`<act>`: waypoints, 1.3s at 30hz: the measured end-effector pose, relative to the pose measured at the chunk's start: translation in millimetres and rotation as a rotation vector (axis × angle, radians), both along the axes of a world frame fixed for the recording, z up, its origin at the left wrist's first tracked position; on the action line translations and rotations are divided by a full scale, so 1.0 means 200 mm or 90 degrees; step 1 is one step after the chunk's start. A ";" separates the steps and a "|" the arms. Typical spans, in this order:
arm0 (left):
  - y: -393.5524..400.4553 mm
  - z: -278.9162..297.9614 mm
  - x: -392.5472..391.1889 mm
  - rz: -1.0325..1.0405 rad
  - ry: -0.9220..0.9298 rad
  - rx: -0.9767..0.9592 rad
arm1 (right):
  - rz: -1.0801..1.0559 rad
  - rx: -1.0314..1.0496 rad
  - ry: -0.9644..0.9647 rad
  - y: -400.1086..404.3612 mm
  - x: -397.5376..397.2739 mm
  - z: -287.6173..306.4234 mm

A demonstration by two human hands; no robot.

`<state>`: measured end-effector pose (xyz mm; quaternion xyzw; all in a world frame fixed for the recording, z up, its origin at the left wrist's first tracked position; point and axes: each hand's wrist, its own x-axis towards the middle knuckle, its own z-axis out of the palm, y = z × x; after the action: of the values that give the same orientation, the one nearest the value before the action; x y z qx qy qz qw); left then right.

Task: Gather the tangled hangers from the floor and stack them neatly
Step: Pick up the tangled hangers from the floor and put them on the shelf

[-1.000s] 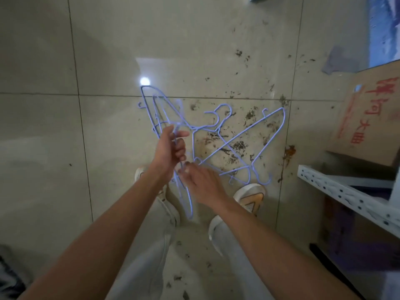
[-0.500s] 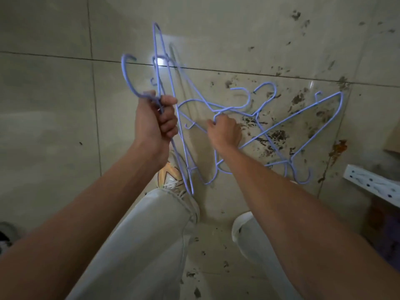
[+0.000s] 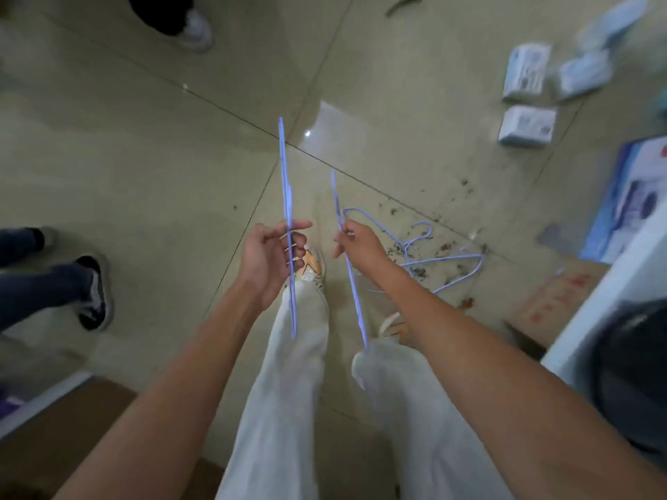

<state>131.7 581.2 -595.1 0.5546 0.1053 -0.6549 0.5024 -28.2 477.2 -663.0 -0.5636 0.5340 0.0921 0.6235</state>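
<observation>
From the head camera, we look down past our pale trousers (image 3: 288, 384) at a tiled floor (image 3: 144, 157), each of our hands gripping pale blue wire hangers seen edge-on. Our left hand (image 3: 269, 259) has its fingers curled and its thumb pressed around a thin bundle of hangers (image 3: 287, 196), which stands nearly upright, reaching well above the hand and down past the wrist; how many hangers it holds we cannot tell. Our right hand (image 3: 361, 245) pinches a second hanger (image 3: 352, 279) between thumb and fingers, tilted slightly, its lower end near our right knee. The two sets are held apart, side by side, not touching. Beyond our right forearm, more hangers (image 3: 444, 259) lie tangled on the floor among dark flecks of dirt (image 3: 400, 211). An orange-and-white shoe (image 3: 312, 263) shows between our hands. To the left stands another person's dark shoe (image 3: 95, 294) below blue trousers, and a white shoe (image 3: 195, 27) shows at the top edge. Small white boxes (image 3: 527, 126) lie at upper right, with a blue-and-white carton (image 3: 628, 203) and a flat piece of cardboard (image 3: 556, 301) along the right side, all blurred.
</observation>
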 end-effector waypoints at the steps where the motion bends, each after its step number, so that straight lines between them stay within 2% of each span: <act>1: 0.01 0.13 0.02 0.031 0.024 -0.017 | 0.008 -0.007 -0.004 -0.03 0.00 0.20; 5: 0.02 0.67 0.09 0.124 -0.013 0.027 | 0.049 -0.085 -0.001 -0.08 0.06 0.99; 8: 0.10 1.02 0.20 0.182 -0.052 0.053 | 0.113 -0.199 0.031 -0.05 0.17 1.49; 13: 0.36 1.45 0.39 0.349 -0.051 0.026 | 0.296 -0.332 0.004 0.01 0.52 2.05; 18: 0.63 1.75 0.50 0.529 -0.134 0.012 | 0.423 -0.360 -0.126 0.20 0.97 2.30; 22: 0.91 2.03 0.54 0.697 -0.234 0.027 | 0.573 -0.256 -0.252 0.41 1.34 2.46; 26: 1.14 2.17 0.55 0.888 -0.318 0.070 | 0.712 -0.188 -0.381 0.63 1.68 2.56; 30: 1.28 2.17 0.47 1.124 -0.347 0.142 | 0.877 -0.119 -0.403 0.94 1.89 2.56; 33: 1.30 2.14 0.35 1.272 -0.356 0.190 | 1.054 -0.007 -0.377 1.16 1.95 2.57; 36: 1.34 2.17 0.22 1.364 -0.332 0.262 | 1.200 0.038 -0.381 1.39 1.94 2.62; 39: 1.40 2.24 0.01 1.415 -0.368 0.336 | 1.289 0.077 -0.408 1.61 1.84 2.65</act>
<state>133.3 861.7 -147.4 0.3727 0.5450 0.3351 0.6722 340.2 799.2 -133.8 -0.7115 -0.3782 0.4415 0.3947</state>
